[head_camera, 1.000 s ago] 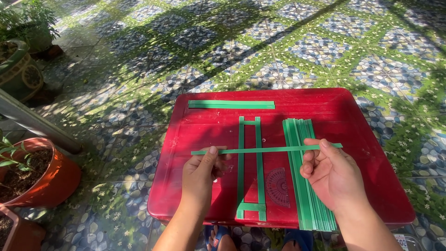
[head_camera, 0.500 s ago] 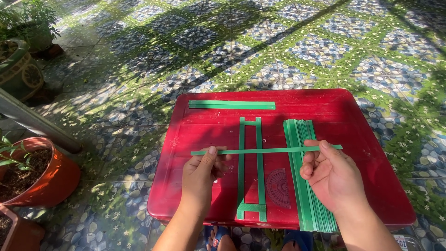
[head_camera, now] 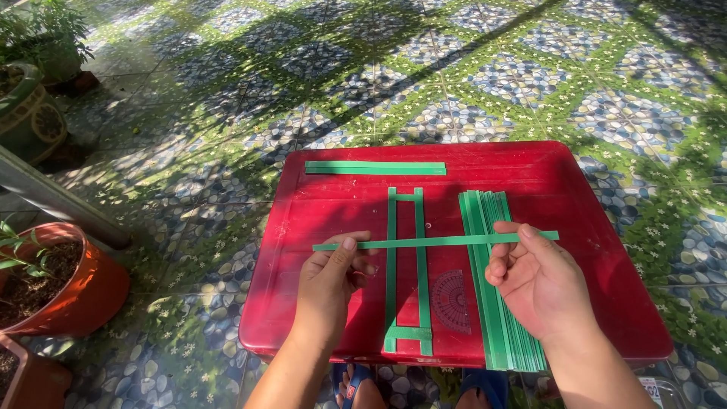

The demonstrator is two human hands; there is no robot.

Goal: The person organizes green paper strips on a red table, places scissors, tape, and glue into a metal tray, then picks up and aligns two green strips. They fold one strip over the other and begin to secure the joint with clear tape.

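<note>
Red plastic table [head_camera: 530, 178] under both hands. Stack of green strips [head_camera: 492, 303] lies beneath right hand [head_camera: 534, 284]. Green ladder-shaped frame [head_camera: 407, 273] sits between the hands. Long green strip [head_camera: 435, 241] crosses the frame, pinched at its ends by left hand [head_camera: 329, 284] and right, fingers curled closed.

Support: red plastic table [head_camera: 333, 212] on patterned pebble floor [head_camera: 469, 83].
On it: green strip frame [head_camera: 407, 265], stacked green strips [head_camera: 496, 303], separate strip bundle [head_camera: 375, 168].
</note>
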